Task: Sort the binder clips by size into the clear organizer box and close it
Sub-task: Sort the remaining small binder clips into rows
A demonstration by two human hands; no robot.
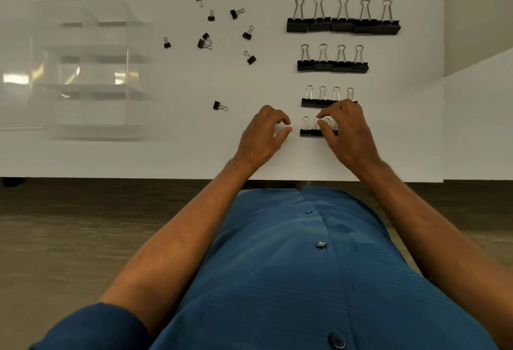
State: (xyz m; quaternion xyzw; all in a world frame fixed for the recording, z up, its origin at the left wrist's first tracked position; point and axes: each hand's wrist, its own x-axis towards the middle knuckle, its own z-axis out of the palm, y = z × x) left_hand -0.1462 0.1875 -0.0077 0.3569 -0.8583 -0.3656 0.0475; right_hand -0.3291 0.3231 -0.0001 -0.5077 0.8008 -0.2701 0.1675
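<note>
Both hands are down on the white table [194, 150], working at the near row [311, 131] of clips, the landmark here. The right hand [347, 133] sits right over that row, fingers curled, thumb and forefinger pinching at the wire handles of the clips in its middle; only the leftmost clip of the row shows in full. The left hand [261, 134] rests just left of the row, fingers loosely curled, thumb and forefinger a little apart, holding nothing.

Just beyond the near row lies a third row [319, 101] of four slightly bigger clips, its right end tucked under the right hand's knuckles. Farther beyond comes a second row [332, 65] of four larger clips, and farthest a back row [342, 25] of five, the biggest. All stand side by side, handles pointing away from the person.

Left and beyond the near row, small loose clips [205, 41] lie scattered, with one stray clip [219, 105] nearer, left of the left hand. Far left of the near row sits the clear box [80, 66], blurred, its dividers visible; whether its lid is open I cannot tell. No clips show inside it.
</note>
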